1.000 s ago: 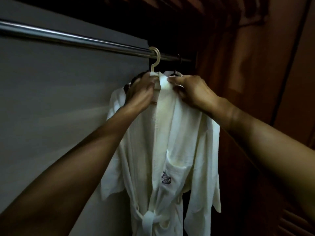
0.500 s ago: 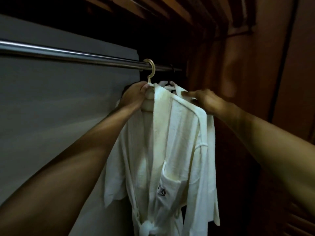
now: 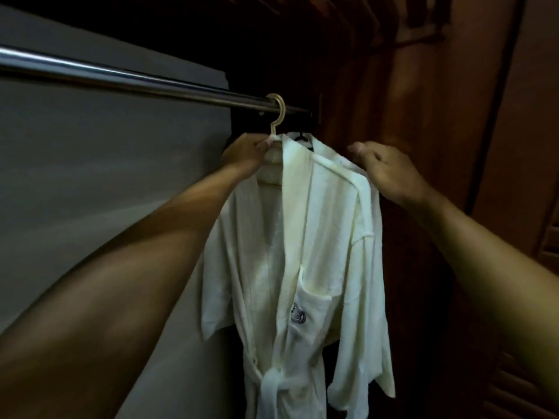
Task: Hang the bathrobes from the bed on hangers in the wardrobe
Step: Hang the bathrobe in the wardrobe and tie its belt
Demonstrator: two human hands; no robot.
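A white bathrobe with a chest pocket and a tied belt hangs on a cream hanger, whose hook sits over the metal wardrobe rail. My left hand grips the hanger's neck and the robe's left collar just below the hook. My right hand rests on the robe's right shoulder, fingers curled over the cloth. A dark hanger hook peeks out behind the collar.
A grey back panel fills the left side of the wardrobe. Dark wooden walls close in at the right, with a slatted door at the far right edge.
My right hand has slid from the collar outward onto the robe's right shoulder. My left hand stays at the hanger's neck. The robe's front hangs flatter.
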